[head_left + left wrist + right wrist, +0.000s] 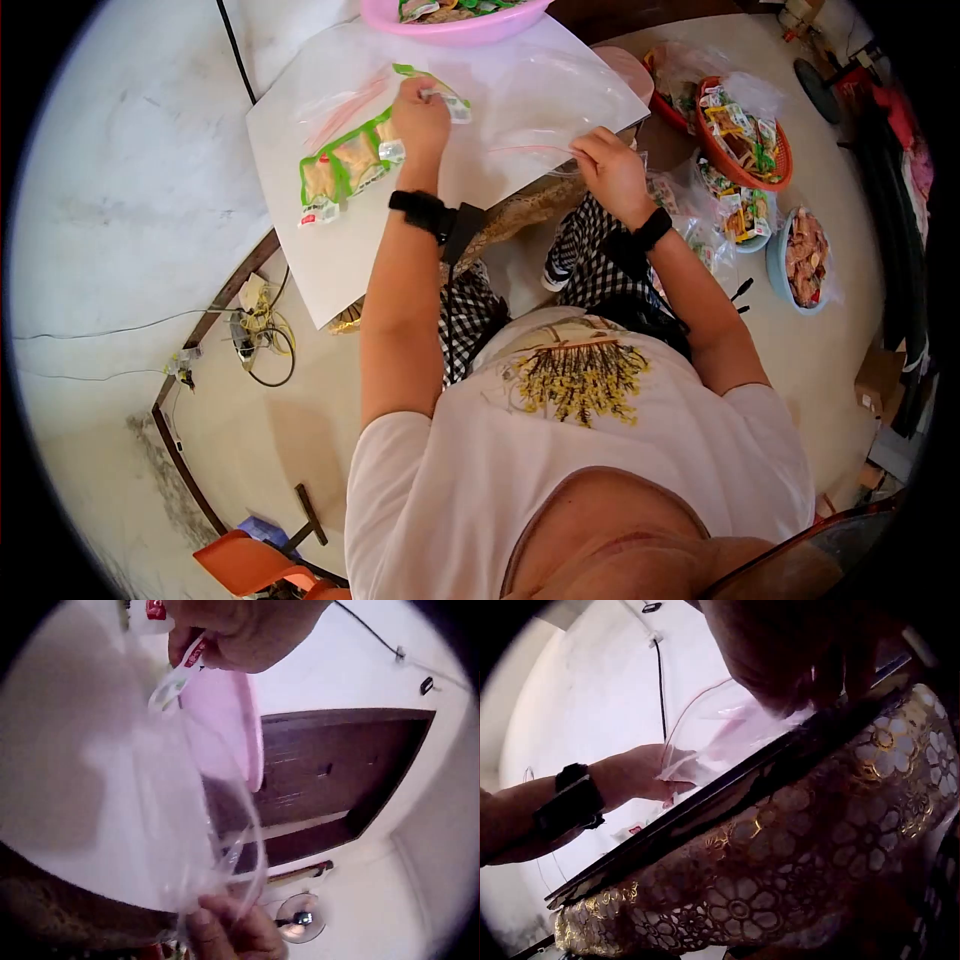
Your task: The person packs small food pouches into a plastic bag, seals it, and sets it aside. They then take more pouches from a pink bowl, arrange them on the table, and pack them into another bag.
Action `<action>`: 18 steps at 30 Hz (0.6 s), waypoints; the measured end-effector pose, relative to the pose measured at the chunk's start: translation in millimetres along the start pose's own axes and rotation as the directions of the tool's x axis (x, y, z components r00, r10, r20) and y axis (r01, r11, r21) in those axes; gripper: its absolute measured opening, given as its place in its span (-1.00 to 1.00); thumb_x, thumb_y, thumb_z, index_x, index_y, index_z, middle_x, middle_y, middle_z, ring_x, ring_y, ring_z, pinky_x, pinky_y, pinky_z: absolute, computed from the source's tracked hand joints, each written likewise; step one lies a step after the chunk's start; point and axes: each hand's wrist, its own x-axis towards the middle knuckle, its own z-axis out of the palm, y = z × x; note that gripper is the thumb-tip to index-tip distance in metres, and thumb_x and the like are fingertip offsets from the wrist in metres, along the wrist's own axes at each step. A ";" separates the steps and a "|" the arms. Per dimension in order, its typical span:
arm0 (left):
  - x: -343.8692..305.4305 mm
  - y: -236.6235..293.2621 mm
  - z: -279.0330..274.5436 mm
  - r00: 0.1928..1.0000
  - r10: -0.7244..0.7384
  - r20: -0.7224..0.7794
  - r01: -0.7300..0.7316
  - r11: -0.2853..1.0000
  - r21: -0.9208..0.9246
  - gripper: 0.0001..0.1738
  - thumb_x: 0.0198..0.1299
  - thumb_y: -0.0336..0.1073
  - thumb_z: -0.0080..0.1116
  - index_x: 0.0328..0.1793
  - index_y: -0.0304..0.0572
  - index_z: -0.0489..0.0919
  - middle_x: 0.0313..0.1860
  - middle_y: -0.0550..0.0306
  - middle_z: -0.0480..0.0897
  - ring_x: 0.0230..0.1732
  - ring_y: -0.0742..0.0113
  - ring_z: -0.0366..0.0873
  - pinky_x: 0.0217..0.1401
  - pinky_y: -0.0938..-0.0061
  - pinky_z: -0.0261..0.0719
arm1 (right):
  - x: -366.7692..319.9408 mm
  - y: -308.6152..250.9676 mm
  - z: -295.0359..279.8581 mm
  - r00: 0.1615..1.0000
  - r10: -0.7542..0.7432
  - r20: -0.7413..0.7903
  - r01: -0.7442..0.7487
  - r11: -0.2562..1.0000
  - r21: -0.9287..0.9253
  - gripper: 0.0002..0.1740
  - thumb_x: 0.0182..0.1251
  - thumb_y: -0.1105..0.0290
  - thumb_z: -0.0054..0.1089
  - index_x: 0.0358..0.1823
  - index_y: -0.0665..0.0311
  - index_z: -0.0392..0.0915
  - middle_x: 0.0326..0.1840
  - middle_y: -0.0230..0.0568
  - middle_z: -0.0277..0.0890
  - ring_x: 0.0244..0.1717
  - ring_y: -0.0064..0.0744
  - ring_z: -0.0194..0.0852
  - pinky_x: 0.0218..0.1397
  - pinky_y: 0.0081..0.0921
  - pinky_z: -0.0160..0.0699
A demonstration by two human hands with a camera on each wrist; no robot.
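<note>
My left hand [420,122] grips one end of a strip of green-and-white snack packets [357,158] lying on the white table [300,235]. In the left wrist view, a white packet edge with red print [178,675] sticks out from the fingers of the left hand [244,630]. To the right, my right hand [612,175] pinches the rim of a clear plastic bag [535,105]. This bag [161,817] spreads between both hands. Seen in the right wrist view, the bag [712,724] reaches from the dark right hand [799,652] to the left hand [646,774].
A pink basin [455,28] of packets stands at the table's far edge. Flat clear bags with reddish edges [350,110] lie on the left side. On the floor to the right are a red basket [785,150] and a blue basin [776,262], both filled. Patterned cloth [742,900] hangs below the tabletop.
</note>
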 end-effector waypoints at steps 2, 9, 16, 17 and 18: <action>1.9 -4.0 -19.1 0.993 -0.116 -0.006 0.112 0.974 -0.196 -0.76 0.05 -0.59 0.04 -0.14 -0.23 0.58 -0.36 0.09 0.61 -0.36 0.30 0.55 -0.22 0.46 0.52 | 1.0 -1.0 2.2 1.000 -0.013 0.011 0.013 1.000 -0.007 -0.86 0.19 0.49 0.16 -0.21 0.22 0.56 -0.24 -0.17 0.50 -0.26 -0.01 0.52 -0.25 -0.23 0.50; -54.3 45.6 -140.4 0.945 -0.281 0.171 0.316 0.639 -0.701 -0.83 0.20 -0.60 0.02 -0.15 -0.24 0.57 -0.41 0.28 0.52 -0.45 0.58 0.38 -0.41 0.66 0.32 | 12.2 -22.5 11.6 0.999 -0.034 0.038 0.032 0.998 0.058 -0.89 0.26 0.44 0.11 -0.20 0.23 0.54 -0.26 -0.13 0.49 -0.26 0.04 0.50 -0.23 -0.19 0.50; -135.6 40.3 -179.2 0.801 -0.256 0.541 0.597 0.261 -0.759 -0.86 0.25 -0.59 0.01 -0.17 -0.23 0.55 -0.32 0.19 0.60 -0.30 0.41 0.58 -0.09 0.43 0.64 | 23.0 -44.3 28.4 0.996 -0.061 0.065 0.053 0.992 0.111 -0.88 0.27 0.42 0.09 -0.20 0.24 0.52 -0.28 -0.09 0.48 -0.26 0.07 0.48 -0.22 -0.18 0.48; -142.4 36.5 -177.5 0.770 -0.211 0.602 0.637 0.190 -0.747 -0.87 0.26 -0.58 0.02 -0.18 -0.23 0.56 -0.31 0.17 0.61 -0.28 0.39 0.60 -0.05 0.37 0.66 | 23.6 -46.9 30.2 0.995 -0.063 0.076 0.054 0.992 0.115 -0.88 0.27 0.42 0.09 -0.20 0.24 0.52 -0.28 -0.09 0.48 -0.26 0.07 0.48 -0.22 -0.18 0.48; -146.5 54.8 -169.2 0.756 -0.349 0.554 0.643 0.231 -0.730 -0.89 0.25 -0.58 0.05 -0.16 -0.28 0.55 -0.35 0.17 0.60 -0.40 0.47 0.52 -0.18 0.51 0.61 | 24.2 -49.4 31.7 0.994 -0.066 0.088 0.055 0.991 0.118 -0.88 0.27 0.41 0.09 -0.20 0.24 0.52 -0.28 -0.09 0.48 -0.26 0.07 0.48 -0.22 -0.18 0.48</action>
